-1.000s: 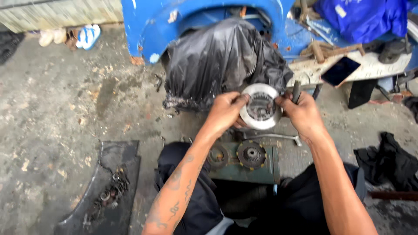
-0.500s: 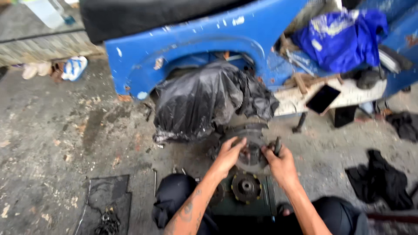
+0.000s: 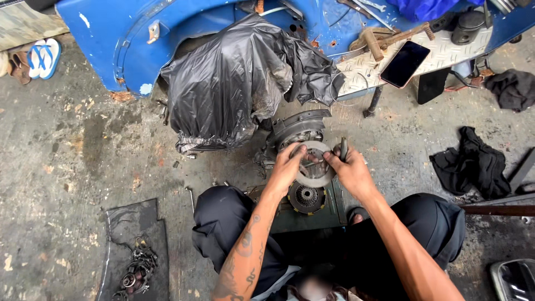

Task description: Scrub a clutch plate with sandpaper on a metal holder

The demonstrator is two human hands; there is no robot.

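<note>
A round grey metal disc [image 3: 315, 167] sits just in front of the engine housing [image 3: 295, 131], gripped at both edges. The left hand [image 3: 290, 165] curls its fingers over the disc's left rim; the right hand [image 3: 350, 170] pinches the right rim and also clasps a slim dark tool [image 3: 343, 148] — upright against the palm. Below lies a toothed round part [image 3: 306, 197] on a green tray [image 3: 334, 209]. Behind — a black plastic sheet [image 3: 234, 78], and a phone [image 3: 404, 63] on the checker plate.
</note>
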